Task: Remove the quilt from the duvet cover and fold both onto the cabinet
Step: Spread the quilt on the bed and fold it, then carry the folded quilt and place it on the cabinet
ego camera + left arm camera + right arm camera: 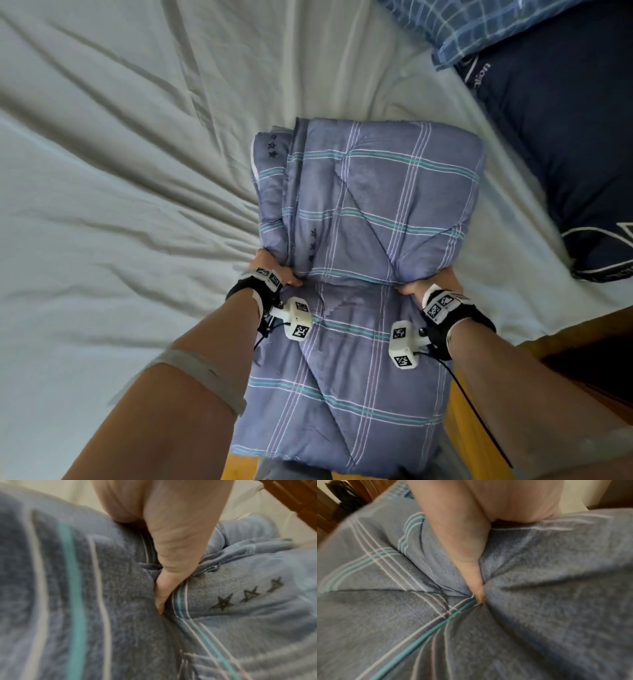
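A blue-grey plaid quilt [370, 205] lies folded in thick layers on the bed, its near part hanging off the bed edge toward me. My left hand [274, 270] grips the fold at its left side, thumb [164, 588] pressed into the crease beside three printed stars [247, 595]. My right hand [428, 286] grips the fold at its right side, thumb [471, 574] dug into the same plaid fabric [539, 601]. The fingers of both hands are hidden under the folded layer. The cabinet does not appear in any view.
A pale, wrinkled sheet [120, 171] covers the bed to the left and behind. A dark navy pillow [565, 154] and blue checked fabric [472, 27] lie at the top right. The wooden bed frame [582, 342] shows at the lower right.
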A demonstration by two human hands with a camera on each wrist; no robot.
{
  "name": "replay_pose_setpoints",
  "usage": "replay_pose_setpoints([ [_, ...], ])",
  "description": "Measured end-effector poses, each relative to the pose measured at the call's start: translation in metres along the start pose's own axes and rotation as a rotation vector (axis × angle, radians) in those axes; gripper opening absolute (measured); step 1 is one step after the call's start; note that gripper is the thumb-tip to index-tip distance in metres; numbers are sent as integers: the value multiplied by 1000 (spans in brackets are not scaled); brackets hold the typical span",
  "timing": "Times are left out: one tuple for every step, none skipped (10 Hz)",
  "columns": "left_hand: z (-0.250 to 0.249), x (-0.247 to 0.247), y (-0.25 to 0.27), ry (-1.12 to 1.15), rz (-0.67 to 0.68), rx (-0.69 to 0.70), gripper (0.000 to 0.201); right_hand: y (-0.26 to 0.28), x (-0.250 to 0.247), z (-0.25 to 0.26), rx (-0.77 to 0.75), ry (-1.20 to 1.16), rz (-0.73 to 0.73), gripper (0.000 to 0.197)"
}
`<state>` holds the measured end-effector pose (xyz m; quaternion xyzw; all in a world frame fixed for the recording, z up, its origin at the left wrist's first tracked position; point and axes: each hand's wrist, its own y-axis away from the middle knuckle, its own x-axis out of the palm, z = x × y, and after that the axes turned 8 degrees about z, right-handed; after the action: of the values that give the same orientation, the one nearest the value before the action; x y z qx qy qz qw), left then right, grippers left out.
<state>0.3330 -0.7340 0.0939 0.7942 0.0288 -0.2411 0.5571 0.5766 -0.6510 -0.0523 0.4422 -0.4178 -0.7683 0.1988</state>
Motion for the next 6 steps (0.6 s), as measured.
replay_pose_setpoints([
  [36,1,30,27,12,-86,94,81,-65,-115,-1,83,17,84],
  [268,83,174,52,-101,-183,76,92,-31,-14,-394,56,97,67],
  [105,11,39,116,-206,-112,91,196,-63,-153,-261,45,-51,66],
  [136,6,74,168,-398,15,109,260,-29,55,-503,62,-179,71],
  [160,-21,103,181,-588,99,122,265,-59,-193,-410,8,-320,85],
  [194,-44,146,216,-717,183,128,303,-79,-185,-530,86,-1,115],
])
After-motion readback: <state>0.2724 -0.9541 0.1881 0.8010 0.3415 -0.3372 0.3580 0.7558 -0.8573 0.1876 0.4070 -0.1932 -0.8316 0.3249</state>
